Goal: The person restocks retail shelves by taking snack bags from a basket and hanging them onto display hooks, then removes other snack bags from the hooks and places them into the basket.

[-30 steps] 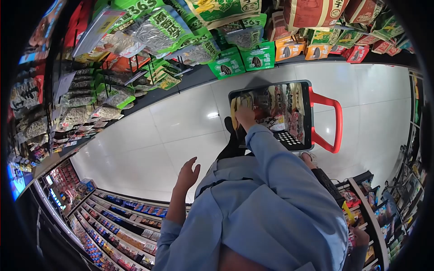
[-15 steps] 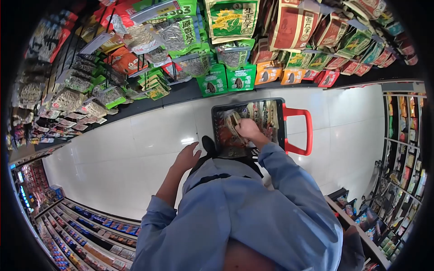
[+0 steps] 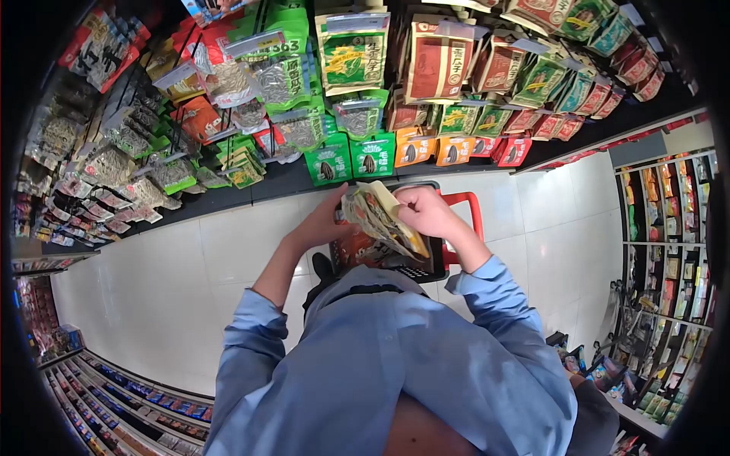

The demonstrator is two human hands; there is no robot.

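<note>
My left hand [image 3: 323, 224] and right hand [image 3: 427, 213] both closed on a stack of snack packets [image 3: 380, 220], basket [image 3: 395, 262] just below them, stocked shelves [image 3: 365, 99] beyond my fingers

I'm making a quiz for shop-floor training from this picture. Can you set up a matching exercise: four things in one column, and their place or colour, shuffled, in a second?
Things:
1. packets
2. basket handle
3. sleeves
4. green boxes

Place or colour:
A. light blue
B. on the bottom shelf, at floor level
C. red
D. held between the left hand and the right hand, above the basket

Right pairs: 1-D, 2-C, 3-A, 4-B
</note>
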